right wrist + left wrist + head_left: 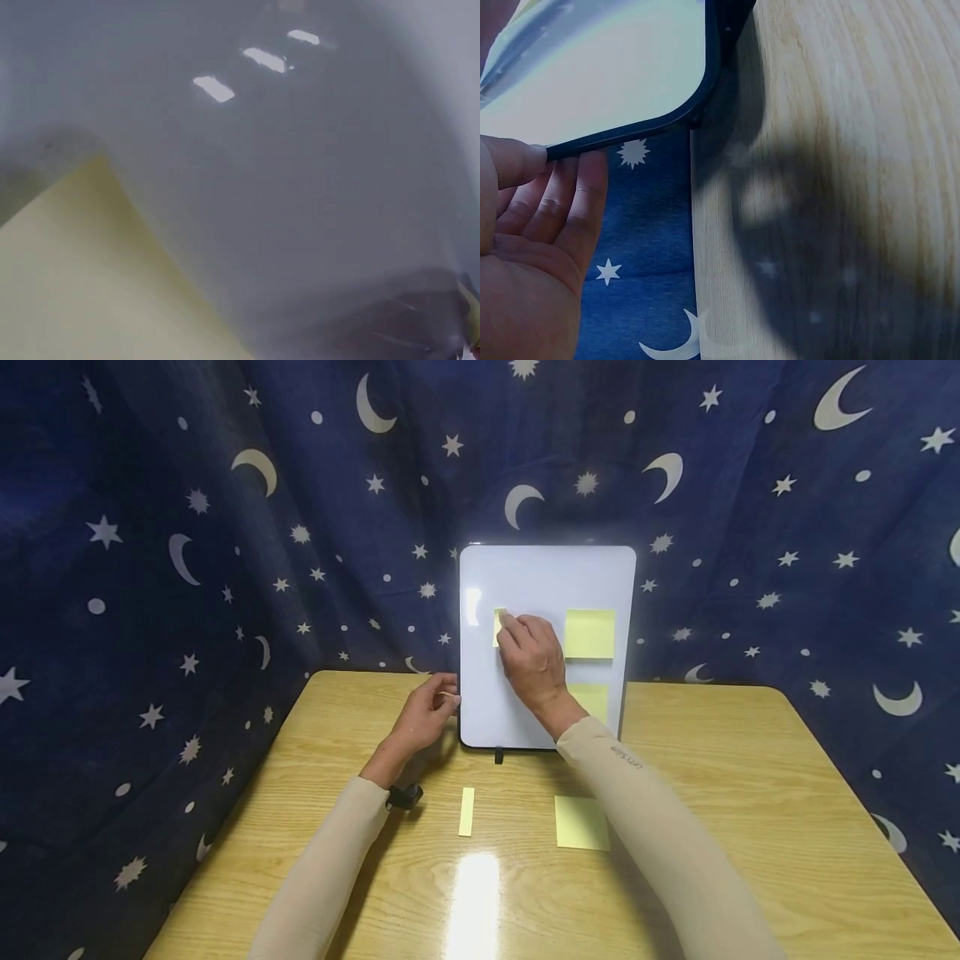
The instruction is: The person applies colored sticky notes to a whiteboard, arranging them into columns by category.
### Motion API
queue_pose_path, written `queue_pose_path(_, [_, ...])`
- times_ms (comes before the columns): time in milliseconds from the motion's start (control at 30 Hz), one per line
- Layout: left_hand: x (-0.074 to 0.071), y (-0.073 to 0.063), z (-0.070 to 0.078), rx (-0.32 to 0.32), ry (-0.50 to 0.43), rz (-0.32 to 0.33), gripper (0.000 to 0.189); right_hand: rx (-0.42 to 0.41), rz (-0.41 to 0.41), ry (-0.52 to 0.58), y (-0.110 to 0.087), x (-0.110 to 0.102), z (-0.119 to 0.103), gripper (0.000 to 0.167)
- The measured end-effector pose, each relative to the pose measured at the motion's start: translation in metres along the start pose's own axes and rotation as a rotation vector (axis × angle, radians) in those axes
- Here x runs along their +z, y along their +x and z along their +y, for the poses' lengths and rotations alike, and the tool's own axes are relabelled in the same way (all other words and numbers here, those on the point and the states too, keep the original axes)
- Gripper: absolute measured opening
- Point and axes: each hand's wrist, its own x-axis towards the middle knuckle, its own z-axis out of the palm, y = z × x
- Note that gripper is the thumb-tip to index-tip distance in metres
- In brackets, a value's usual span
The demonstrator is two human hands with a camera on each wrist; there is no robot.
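Note:
A white board with a dark frame (pixel 547 577) stands upright on the table. My left hand (pixel 426 710) grips its left edge; in the left wrist view the thumb lies at the rim and the fingers reach behind it. Curled fingers of my right hand (pixel 534 664) hold the upper end of a narrow yellow sticky note (pixel 497 631) against the board's left half, partly covering it. On the right half are a square yellow sticky note (pixel 590 633) and another sticky note (pixel 592 700) below it, partly behind my wrist. The right wrist view shows a yellow sticky note (pixel 90 277) on the board.
On the wooden table (pixel 360 710), a narrow yellow strip (pixel 467 812) and a square yellow sticky note (pixel 580 822) lie in front of the board. A small black foot (pixel 498 756) supports the board. A dark blue curtain (pixel 300 568) with moons and stars hangs behind.

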Motion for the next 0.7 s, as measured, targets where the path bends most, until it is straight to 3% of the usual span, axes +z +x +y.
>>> queue_pose_path(400, [-0.001, 0.001, -0.002, 0.012, 0.002, -0.007, 0.035, 0.001, 0.017, -0.043, -0.004, 0.002, 0.001, 0.017])
queue_pose_path(700, [-0.001, 0.001, -0.002, 0.008, -0.002, -0.012, 0.034, 0.008, -0.042, -0.039, -0.011, 0.000, 0.002, 0.008])
